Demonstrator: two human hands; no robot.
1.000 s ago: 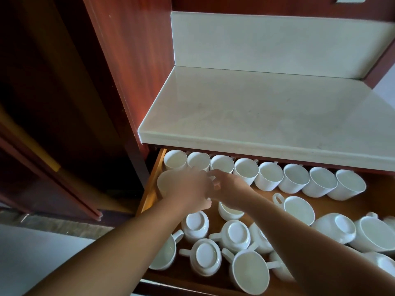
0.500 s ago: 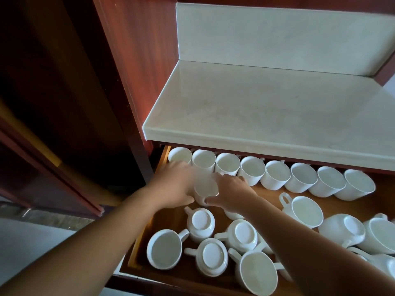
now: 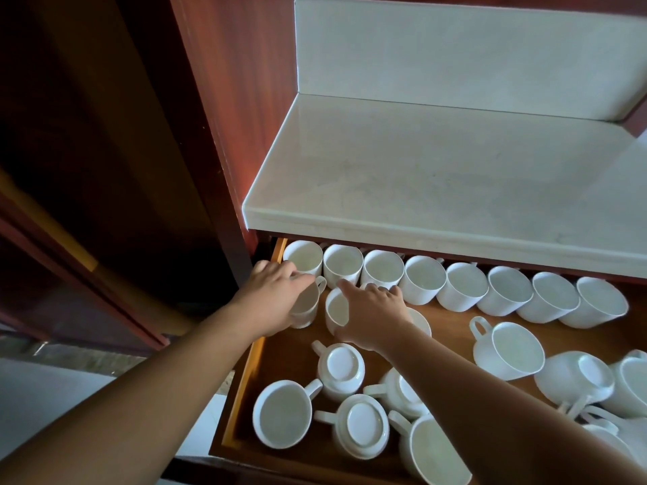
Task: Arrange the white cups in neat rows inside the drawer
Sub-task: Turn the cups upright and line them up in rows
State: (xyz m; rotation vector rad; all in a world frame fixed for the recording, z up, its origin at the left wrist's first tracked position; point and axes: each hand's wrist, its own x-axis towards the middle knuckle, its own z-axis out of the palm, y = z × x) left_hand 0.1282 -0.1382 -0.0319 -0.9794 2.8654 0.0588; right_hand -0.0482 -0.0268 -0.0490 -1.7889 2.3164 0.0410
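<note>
The open wooden drawer [image 3: 287, 349] holds many white cups. Several upright cups form a back row [image 3: 423, 280] under the counter edge. In front of that row, my left hand [image 3: 275, 297] grips an upright cup [image 3: 310, 304] from above at the drawer's left wall. Beside it my right hand [image 3: 373, 311] lies over a second upright cup [image 3: 336, 308], fingers spread across its rim and thumb on its near side. Loose cups lie nearer me, some upside down [image 3: 341, 367], some upright [image 3: 283, 413], more at the right [image 3: 509, 350].
A pale stone counter [image 3: 437, 169] overhangs the back of the drawer. A dark wooden cabinet side [image 3: 224, 134] stands to the left. Bare drawer floor shows between the back row and the loose cups at centre right [image 3: 451, 322].
Both hands were together at one cup; now each is on its own cup, side by side in front of the back row. The view has shifted nearer and to the left.
</note>
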